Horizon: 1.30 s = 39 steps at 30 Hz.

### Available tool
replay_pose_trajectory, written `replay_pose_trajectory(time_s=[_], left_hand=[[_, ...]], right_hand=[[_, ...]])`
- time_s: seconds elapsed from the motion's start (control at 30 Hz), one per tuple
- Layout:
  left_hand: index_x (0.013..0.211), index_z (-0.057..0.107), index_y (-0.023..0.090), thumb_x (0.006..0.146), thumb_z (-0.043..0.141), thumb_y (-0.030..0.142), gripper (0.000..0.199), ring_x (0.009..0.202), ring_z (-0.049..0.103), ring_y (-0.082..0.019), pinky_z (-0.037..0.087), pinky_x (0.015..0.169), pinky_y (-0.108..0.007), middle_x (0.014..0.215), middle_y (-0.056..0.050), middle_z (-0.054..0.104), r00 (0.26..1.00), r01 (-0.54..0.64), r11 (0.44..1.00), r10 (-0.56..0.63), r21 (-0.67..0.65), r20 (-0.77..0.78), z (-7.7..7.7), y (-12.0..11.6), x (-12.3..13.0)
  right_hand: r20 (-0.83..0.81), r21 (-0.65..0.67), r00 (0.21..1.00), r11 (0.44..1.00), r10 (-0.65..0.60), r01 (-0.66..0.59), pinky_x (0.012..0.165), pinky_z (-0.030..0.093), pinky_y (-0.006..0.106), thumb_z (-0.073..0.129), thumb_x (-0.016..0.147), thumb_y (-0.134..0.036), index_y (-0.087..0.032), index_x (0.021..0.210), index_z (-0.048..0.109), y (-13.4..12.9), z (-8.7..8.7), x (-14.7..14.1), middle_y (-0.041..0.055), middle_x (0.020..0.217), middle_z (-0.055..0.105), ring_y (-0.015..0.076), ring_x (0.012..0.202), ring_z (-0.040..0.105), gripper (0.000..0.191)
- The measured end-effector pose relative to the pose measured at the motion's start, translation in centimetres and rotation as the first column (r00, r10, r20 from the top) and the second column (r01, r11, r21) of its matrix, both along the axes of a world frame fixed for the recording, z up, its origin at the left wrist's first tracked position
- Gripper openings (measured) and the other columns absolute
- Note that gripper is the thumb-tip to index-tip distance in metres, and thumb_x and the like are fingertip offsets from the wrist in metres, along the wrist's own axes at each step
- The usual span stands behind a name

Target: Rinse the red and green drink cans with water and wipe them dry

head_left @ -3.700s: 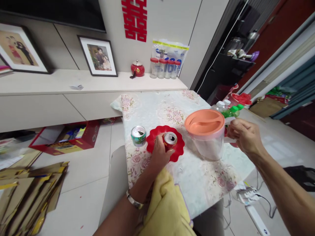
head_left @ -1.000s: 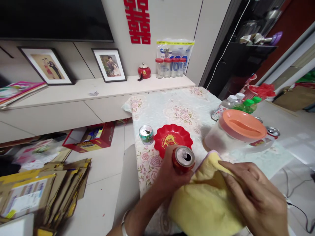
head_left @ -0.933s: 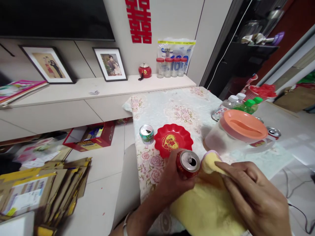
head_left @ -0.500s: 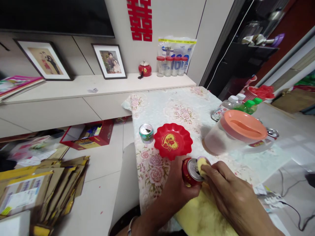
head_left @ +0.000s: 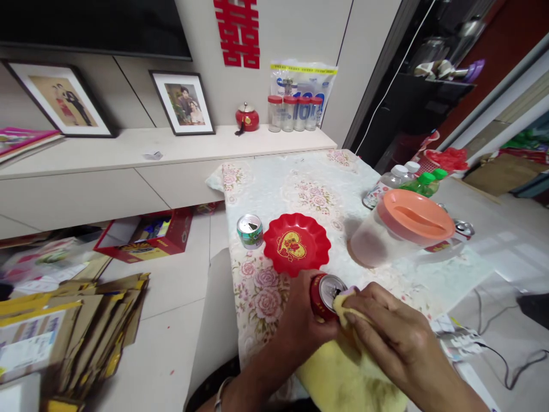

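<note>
My left hand (head_left: 302, 312) is wrapped round a red drink can (head_left: 317, 297), tilted so its opened silver top faces right and up. My right hand (head_left: 386, 323) pinches a bunched part of a yellow cloth (head_left: 343, 372) and presses it against the can's rim. The rest of that cloth, with dark smudges, hangs below both hands. Just beyond my left hand lies a red scalloped plate (head_left: 315, 243) with a gold heart design. A green-and-silver can (head_left: 250, 231) stands upright to the plate's left.
A clear pitcher with an orange lid (head_left: 416, 214) stands on the right of the flowered tablecloth (head_left: 283, 183). Behind it are several bottles (head_left: 424, 183) and another can (head_left: 464, 229). Flattened cardboard (head_left: 98, 332) and a red box (head_left: 146, 234) lie on the floor at left.
The cloth in my right hand has shifted along the can's rim, and its pinched part now spreads lower. My left hand still grips the red can. The whole view has shifted slightly.
</note>
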<state>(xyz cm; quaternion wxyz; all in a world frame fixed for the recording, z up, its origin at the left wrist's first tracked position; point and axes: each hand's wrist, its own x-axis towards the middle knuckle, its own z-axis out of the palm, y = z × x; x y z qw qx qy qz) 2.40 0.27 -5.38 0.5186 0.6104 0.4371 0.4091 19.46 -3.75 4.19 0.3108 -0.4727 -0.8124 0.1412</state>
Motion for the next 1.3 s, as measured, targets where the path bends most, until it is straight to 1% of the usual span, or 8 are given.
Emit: replay_pose_trajectory(time_s=[0.13, 0.33, 0.43, 0.6, 0.77, 0.97, 1.13, 1.3], left_hand=[[0.12, 0.056, 0.023, 0.063, 0.08, 0.017, 0.062, 0.106, 0.066, -0.032, 0.056, 0.094, -0.05, 0.116, -0.011, 0.066, 0.996, 0.079, 0.997, -0.078, -0.019, 0.043, -0.1, -0.4, 0.2], [0.129, 0.054, 0.024, 0.062, 0.077, 0.01, 0.073, 0.109, 0.067, -0.029, 0.056, 0.098, -0.047, 0.12, -0.009, 0.066, 0.974, 0.205, 0.979, -0.204, -0.002, 0.095, 0.4, -0.6, -0.1], [0.125, 0.055, 0.024, 0.061, 0.079, 0.011, 0.069, 0.106, 0.067, -0.029, 0.056, 0.096, -0.048, 0.117, -0.008, 0.066, 0.984, 0.167, 0.986, -0.167, 0.005, 0.066, 0.1, -0.8, 0.0], [0.116, 0.058, 0.026, 0.058, 0.085, 0.012, 0.065, 0.099, 0.066, -0.03, 0.056, 0.087, -0.046, 0.11, -0.007, 0.067, 0.999, 0.014, 0.999, -0.015, 0.051, 0.032, -0.5, -0.9, 0.5], [0.117, 0.057, 0.026, 0.058, 0.082, 0.011, 0.066, 0.1, 0.065, -0.028, 0.056, 0.088, -0.044, 0.113, -0.007, 0.066, 0.999, -0.009, 1.0, 0.01, -0.025, 0.035, -0.4, -1.0, 0.6], [0.115, 0.056, 0.023, 0.057, 0.085, 0.015, 0.065, 0.099, 0.064, -0.028, 0.055, 0.089, -0.046, 0.111, -0.007, 0.064, 0.995, 0.032, 0.993, -0.022, -0.111, 0.095, -0.7, -1.4, 0.7], [0.114, 0.056, 0.026, 0.058, 0.086, 0.014, 0.065, 0.101, 0.063, -0.028, 0.055, 0.089, -0.044, 0.111, -0.005, 0.065, 0.995, 0.063, 0.994, -0.055, -0.085, 0.087, -0.8, -1.6, 0.5], [0.113, 0.055, 0.025, 0.062, 0.078, 0.011, 0.058, 0.099, 0.064, -0.028, 0.055, 0.09, -0.046, 0.109, -0.006, 0.064, 0.999, 0.045, 0.998, -0.044, -0.033, 0.031, -0.4, -1.7, -0.3]], right_hand=[[0.112, 0.028, 0.992, 0.998, -0.061, 0.058, 0.06, 0.051, 0.017, 0.05, 0.105, -0.015, -0.02, 0.109, 0.07, 0.4, -0.1, 1.1, 0.0025, 0.087, 0.058, 0.0083, 0.067, 0.061, 0.021], [0.187, 0.019, 0.982, 0.999, 0.032, -0.036, 0.059, 0.049, 0.018, 0.05, 0.105, -0.014, -0.019, 0.117, 0.067, 1.6, -0.5, 2.4, 0.0011, 0.087, 0.054, 0.0082, 0.068, 0.057, 0.021], [0.201, 0.047, 0.979, 0.998, 0.032, -0.043, 0.059, 0.052, 0.018, 0.048, 0.105, -0.013, -0.019, 0.113, 0.065, 1.5, -0.4, 2.1, 0.0019, 0.088, 0.055, 0.0085, 0.067, 0.06, 0.02], [0.198, 0.151, 0.972, 0.984, -0.124, 0.094, 0.059, 0.058, 0.02, 0.049, 0.106, -0.018, -0.019, 0.117, 0.062, -0.4, -0.7, 0.6, 0.005, 0.092, 0.061, 0.0118, 0.069, 0.069, 0.017], [0.143, 0.138, 0.976, 0.98, -0.164, 0.144, 0.064, 0.06, 0.02, 0.053, 0.103, -0.012, -0.019, 0.127, 0.059, -2.2, -1.9, -0.4, 0.0063, 0.097, 0.062, 0.0123, 0.076, 0.07, 0.025], [0.025, 0.072, 0.999, 0.997, -0.026, 0.024, 0.074, 0.06, 0.02, 0.052, 0.102, -0.006, -0.02, 0.138, 0.057, -2.1, -2.7, -0.1, 0.0069, 0.103, 0.06, 0.0127, 0.088, 0.07, 0.038], [0.037, -0.008, 0.997, 0.998, 0.061, -0.06, 0.064, 0.056, 0.017, 0.048, 0.104, -0.01, -0.023, 0.121, 0.067, -1.1, -1.2, 1.3, 0.0022, 0.091, 0.06, 0.0097, 0.073, 0.066, 0.029], [0.042, 0.095, 0.98, 0.978, -0.192, 0.187, 0.068, 0.053, 0.022, 0.057, 0.105, -0.021, -0.02, 0.1, 0.071, 1.1, -1.4, 2.8, 0.004, 0.09, 0.061, 0.0125, 0.079, 0.065, 0.015]])
